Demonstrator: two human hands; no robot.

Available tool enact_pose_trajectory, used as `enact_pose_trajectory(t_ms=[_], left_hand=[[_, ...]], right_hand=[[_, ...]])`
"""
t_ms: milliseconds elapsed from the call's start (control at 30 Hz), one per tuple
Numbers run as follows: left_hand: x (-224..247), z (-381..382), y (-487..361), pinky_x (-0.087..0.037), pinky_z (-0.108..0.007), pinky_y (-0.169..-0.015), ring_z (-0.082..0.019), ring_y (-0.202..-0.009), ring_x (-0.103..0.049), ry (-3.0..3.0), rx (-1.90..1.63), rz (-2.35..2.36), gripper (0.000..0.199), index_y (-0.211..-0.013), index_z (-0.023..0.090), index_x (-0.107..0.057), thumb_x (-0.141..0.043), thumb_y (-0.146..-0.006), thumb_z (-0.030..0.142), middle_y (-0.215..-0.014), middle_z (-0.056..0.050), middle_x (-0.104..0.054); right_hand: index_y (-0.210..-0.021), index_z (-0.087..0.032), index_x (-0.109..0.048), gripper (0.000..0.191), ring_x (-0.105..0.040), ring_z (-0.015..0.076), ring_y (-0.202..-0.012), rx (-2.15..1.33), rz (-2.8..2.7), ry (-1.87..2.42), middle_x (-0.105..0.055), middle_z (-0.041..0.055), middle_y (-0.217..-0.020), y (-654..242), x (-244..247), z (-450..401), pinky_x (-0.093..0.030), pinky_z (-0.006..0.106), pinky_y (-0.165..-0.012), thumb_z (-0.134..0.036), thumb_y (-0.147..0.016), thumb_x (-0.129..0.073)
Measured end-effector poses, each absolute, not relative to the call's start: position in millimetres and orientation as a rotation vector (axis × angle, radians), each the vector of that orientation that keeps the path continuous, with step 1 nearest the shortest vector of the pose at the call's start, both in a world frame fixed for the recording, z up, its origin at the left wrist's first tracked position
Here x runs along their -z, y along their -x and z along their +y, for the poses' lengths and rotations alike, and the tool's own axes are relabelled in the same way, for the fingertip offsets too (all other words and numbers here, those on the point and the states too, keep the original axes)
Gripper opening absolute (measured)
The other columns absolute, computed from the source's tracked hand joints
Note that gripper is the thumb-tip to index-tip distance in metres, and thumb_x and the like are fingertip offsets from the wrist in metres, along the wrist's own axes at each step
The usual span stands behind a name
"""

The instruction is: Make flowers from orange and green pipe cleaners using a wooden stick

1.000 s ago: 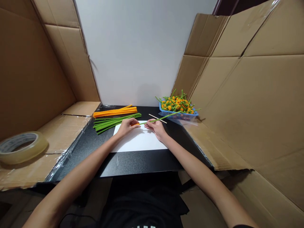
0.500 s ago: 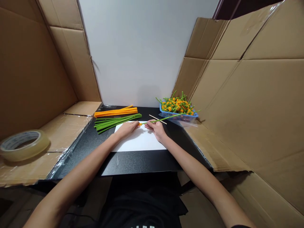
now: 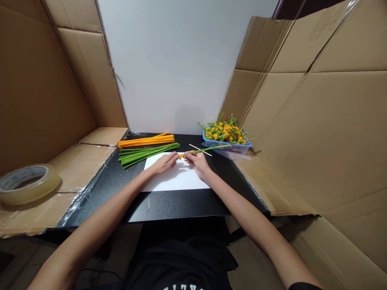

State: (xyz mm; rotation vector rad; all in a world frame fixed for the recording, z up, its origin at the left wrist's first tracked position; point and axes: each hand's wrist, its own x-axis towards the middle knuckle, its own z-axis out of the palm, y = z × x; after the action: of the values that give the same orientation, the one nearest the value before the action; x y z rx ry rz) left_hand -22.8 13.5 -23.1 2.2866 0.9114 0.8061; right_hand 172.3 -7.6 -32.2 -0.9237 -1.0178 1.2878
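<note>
Over a white sheet of paper (image 3: 169, 183), my two hands meet at a small orange coiled pipe cleaner (image 3: 181, 156). My left hand (image 3: 165, 162) has its fingertips closed at the coil's left end. A long green pipe cleaner (image 3: 216, 148) is pinched in my right hand (image 3: 198, 163), close beside the coil, its free length pointing right toward the basket. The fingers hide how green and orange join. Behind my right hand lies a thin pale stick (image 3: 200, 150) on the black table, crossed by the green stem in this view.
Bundles of orange pipe cleaners (image 3: 146, 141) and green pipe cleaners (image 3: 148, 154) lie at the back left. A blue basket (image 3: 227, 146) of orange-and-green flowers stands back right. Clear tape (image 3: 30, 183) rests on cardboard at left. Cardboard walls (image 3: 332, 121) flank the black table (image 3: 175, 206).
My right fingers have closed in along the green pipe cleaner toward the orange coil. More of the coil shows between the hands. The whole view has shifted slightly.
</note>
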Motion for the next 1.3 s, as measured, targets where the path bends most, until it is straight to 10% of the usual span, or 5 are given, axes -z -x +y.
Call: enact_pose_trajectory(t_ms=[267, 633, 1300], left_hand=[[9, 6, 20, -0.024, -0.025, -0.044, -0.01, -0.045, -0.033, -1.707, -0.644, 0.788, 0.081, -0.095, 0.016, -0.065, -0.018, -0.088, 0.082, -0.061, 0.0, -0.049], [9, -2, 13, -0.018, -0.02, -0.041, -0.007, -0.046, -0.022, -1.555, -0.565, 0.687, 0.056, -0.083, 0.017, -0.054, -0.048, -0.087, 0.072, -0.059, 0.008, -0.026], [16, -4, 8, -0.028, -0.017, -0.047, -0.007, -0.05, -0.035, -1.241, -0.567, 0.45, 0.043, -0.098, 0.011, -0.061, -0.069, -0.085, 0.051, -0.061, 0.004, -0.043]], right_hand=[[-0.075, -0.016, -0.07, 0.041, -0.058, 0.0097, -0.06, -1.246, -0.951, 0.942, -0.066, -0.0001, -0.065, -172, 25, -10, -0.046, 0.023, -0.059, -0.043, -0.053, -0.091], [-0.067, -0.017, -0.063, 0.043, -0.052, 0.0074, -0.056, -1.421, -0.859, 0.88, -0.061, -0.003, -0.061, -164, 24, -14, -0.041, 0.022, -0.054, -0.038, -0.049, -0.095], [-0.067, -0.018, -0.059, 0.045, -0.047, 0.0056, -0.053, -1.393, -0.887, 0.849, -0.057, -0.005, -0.059, -168, 17, -13, -0.037, 0.022, -0.052, -0.041, -0.051, -0.095]])
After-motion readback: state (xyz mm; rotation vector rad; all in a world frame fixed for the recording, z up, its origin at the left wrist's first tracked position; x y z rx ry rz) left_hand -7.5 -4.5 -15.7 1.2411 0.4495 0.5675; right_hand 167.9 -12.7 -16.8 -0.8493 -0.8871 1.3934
